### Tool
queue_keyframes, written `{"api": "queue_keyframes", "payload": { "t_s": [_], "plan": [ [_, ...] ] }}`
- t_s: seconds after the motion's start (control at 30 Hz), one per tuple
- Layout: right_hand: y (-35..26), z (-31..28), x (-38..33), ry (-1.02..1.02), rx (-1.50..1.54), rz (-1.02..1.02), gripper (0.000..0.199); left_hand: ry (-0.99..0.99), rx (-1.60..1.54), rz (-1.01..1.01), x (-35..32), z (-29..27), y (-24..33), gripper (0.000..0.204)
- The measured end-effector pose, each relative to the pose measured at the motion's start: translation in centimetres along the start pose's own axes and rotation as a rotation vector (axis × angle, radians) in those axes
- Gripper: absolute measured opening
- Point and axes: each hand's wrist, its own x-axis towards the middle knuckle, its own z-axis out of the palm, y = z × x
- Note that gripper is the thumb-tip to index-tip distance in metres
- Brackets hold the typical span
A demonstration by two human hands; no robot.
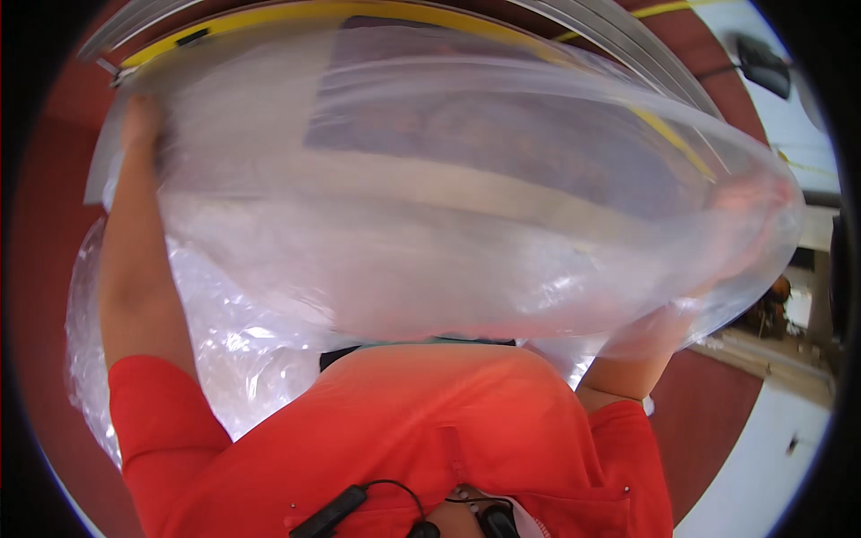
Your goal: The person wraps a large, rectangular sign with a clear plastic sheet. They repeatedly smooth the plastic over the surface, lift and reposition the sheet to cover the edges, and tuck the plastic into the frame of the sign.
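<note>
A large sheet of clear plastic film (430, 269), perhaps a bag, spreads in front of me from one arm to the other. My left hand (145, 124) is at its far left edge, smeared by motion, so its grip is unclear. On the right, my right hand (749, 211) shows only hazily through the film, which covers it and part of the forearm. Its fingers cannot be made out. Under the film lies a pale surface with a dark rectangular panel (395, 112) on it.
A yellow strip (260, 25) and a metal rail (619, 31) run along the far side. More crumpled clear film (238, 345) bunches by my left arm. Reddish floor (54, 269) shows at the left, with a dark device (762, 67) at the far right.
</note>
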Motion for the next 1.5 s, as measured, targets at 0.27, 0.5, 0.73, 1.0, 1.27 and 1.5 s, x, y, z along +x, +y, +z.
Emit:
{"api": "queue_keyframes", "payload": {
  "t_s": [0.27,0.5,0.73,1.0,1.27,1.5],
  "plan": [
    [-1.7,-3.2,-12.1,0.13,0.179,-0.239,0.054,0.047,-0.018,-0.038,4.4,4.9,-5.5,0.036],
    [-11.4,-14.6,-19.6,1.377,-1.277,-0.002,0.029,0.13,-0.077,0.076,10.1,7.2,-12.5,0.039],
    [-6.5,-19.5,-18.8,1.119,-2.455,0.174,0.032,0.124,0.002,0.038,5.9,7.0,-7.3,0.036],
    [-4.3,-24.9,-16.0,1.037,-2.287,0.607,0.07,0.105,-0.059,0.16,7.8,6.8,-12.5,0.037],
    [-5.0,-28.1,-14.3,1.001,-2.337,0.471,0.053,-0.018,-0.219,0.149,4.9,3.8,-11.2,0.034],
    [-8.5,-33.5,-15.6,1.308,-2.108,0.074,0.025,-0.352,-0.862,-0.214,-1.7,-7.2,-3.1,0.043]
  ]
}}
